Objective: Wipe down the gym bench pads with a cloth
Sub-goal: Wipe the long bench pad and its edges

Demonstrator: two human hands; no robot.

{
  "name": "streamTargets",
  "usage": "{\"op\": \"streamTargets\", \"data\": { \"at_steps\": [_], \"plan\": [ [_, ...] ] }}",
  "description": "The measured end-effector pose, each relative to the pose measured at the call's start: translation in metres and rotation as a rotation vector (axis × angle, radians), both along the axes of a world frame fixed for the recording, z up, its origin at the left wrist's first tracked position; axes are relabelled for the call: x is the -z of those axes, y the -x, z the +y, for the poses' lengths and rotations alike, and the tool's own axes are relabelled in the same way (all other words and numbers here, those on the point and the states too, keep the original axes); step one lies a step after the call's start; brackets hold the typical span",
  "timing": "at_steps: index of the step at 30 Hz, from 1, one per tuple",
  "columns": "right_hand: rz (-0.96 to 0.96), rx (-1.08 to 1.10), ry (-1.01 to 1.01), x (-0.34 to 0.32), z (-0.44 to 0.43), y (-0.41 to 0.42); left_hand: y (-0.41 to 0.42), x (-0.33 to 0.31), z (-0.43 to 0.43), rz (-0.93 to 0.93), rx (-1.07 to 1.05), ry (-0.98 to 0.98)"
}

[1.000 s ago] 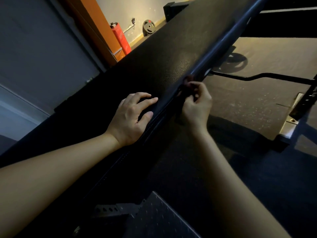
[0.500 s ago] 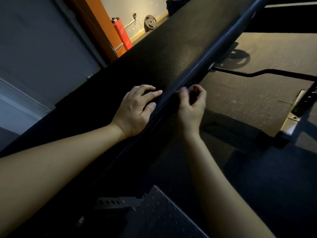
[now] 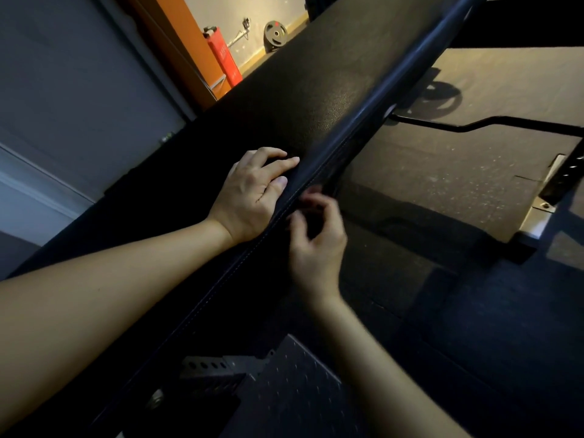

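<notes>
The bench pad point(image 3: 316, 90), black and textured, is the largest item and the reference for all positions; its long axis runs diagonally from the near lower left to the far upper right. The floor point(image 3: 458, 172) lies below the pad on its right side, with a bent bar point(image 3: 474, 126) resting on it well clear of the pad. Beyond the pad's left edge stand a red cylinder point(image 3: 222, 58) and a weight plate point(image 3: 275, 33) against the far wall. The left hand point(image 3: 252, 194) rests on the pad's top face just inside the stitched seam point(image 3: 252, 248), fingers relaxed and spread, gripping nothing. The right hand point(image 3: 316, 241) sits just below that seam, against the pad's right side face, fingers curled; motion blur and low light prevent confirming whether it holds a cloth, and no cloth can be identified. Both hands are level along the pad, the left nearer its top face. Judgement: most of the pad lies ahead of the hands, so the next stroke should travel along the long axis.
</notes>
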State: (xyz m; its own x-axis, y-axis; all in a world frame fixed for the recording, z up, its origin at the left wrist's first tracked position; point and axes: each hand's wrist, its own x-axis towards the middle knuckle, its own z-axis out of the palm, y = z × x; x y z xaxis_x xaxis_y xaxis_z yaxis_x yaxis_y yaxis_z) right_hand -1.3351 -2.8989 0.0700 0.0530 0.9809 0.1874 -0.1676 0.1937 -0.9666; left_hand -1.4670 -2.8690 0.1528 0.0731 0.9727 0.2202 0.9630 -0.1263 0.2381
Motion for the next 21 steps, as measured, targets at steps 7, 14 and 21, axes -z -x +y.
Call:
{"op": "streamTargets", "data": {
  "at_steps": [7, 14, 21],
  "plan": [
    [-0.113, 0.013, -0.047, 0.018, 0.017, -0.019, 0.003, 0.001, 0.001, -0.005, 0.002, -0.005],
    [0.033, 0.057, 0.154, -0.018, 0.045, -0.024, 0.005, 0.004, 0.003, 0.058, 0.008, -0.018],
    [0.002, 0.026, 0.140, -0.011, 0.085, -0.043, -0.003, -0.002, -0.001, 0.109, -0.017, 0.005]
  ]
}}
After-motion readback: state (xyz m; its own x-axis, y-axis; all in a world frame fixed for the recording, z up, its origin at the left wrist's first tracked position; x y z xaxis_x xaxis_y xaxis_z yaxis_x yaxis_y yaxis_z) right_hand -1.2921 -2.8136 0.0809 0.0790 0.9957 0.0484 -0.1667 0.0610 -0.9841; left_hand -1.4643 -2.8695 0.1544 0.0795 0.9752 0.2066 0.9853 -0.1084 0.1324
